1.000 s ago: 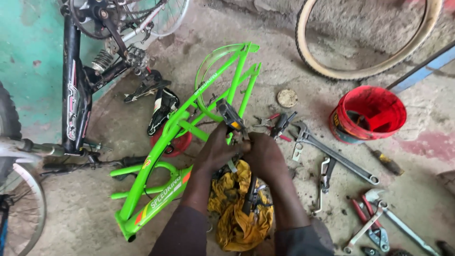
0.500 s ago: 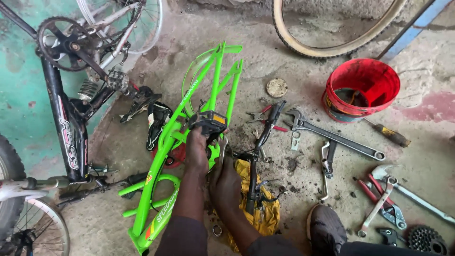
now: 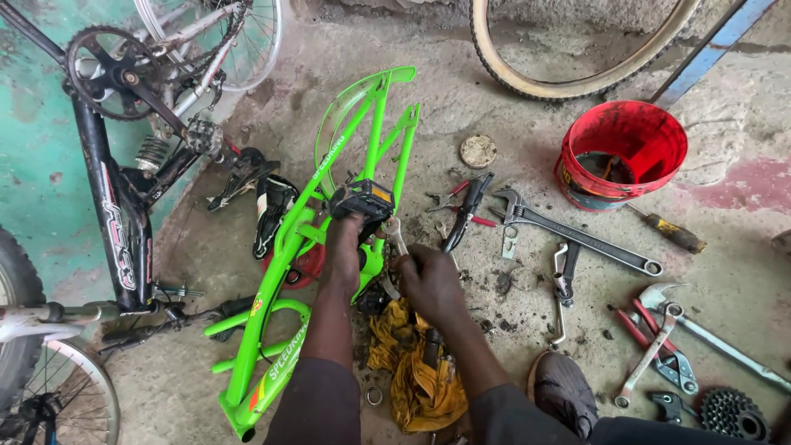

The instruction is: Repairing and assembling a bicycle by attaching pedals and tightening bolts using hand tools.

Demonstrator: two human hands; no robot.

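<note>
Concrete floor: green bike frame (image 3: 284,272) runs lengthwise away, left hand (image 3: 342,247) gripping.

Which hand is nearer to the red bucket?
Right. The right hand lies left of and below the red bucket, over the tools. The left hand is farther left, on the green frame under the pedal.

Dark grey sleeves (image 3: 317,404) pushed up, bare forearms, worn grey shoe (image 3: 567,394)
</note>
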